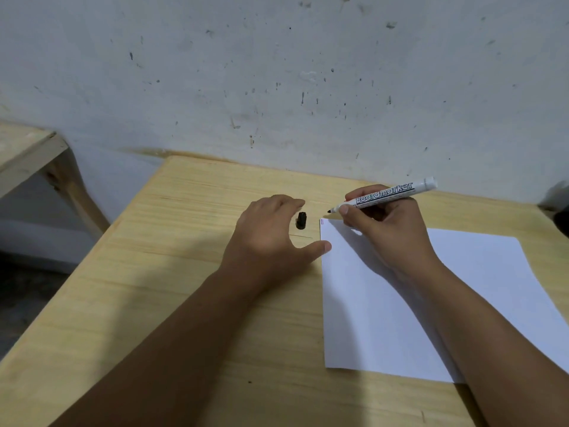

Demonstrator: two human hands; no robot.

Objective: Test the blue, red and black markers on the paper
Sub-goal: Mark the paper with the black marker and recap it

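A white sheet of paper (363, 303) lies on the wooden table (184, 272), with small red marks at its top left corner (322, 222). My right hand (385, 232) grips an uncapped white board marker (385, 194) with a black tip, and the tip hovers just beyond the paper's top left corner. The black cap (301, 220) lies on the table to the left of the paper. My left hand (271, 238) hangs over the table beside the cap with spread fingers, its thumb touching the paper's left edge. No blue or red marker is in view.
A stained white wall (277, 72) rises right behind the table. Another wooden table (27, 149) stands to the far left. A dark object (562, 217) sits at the right edge, mostly cut off.
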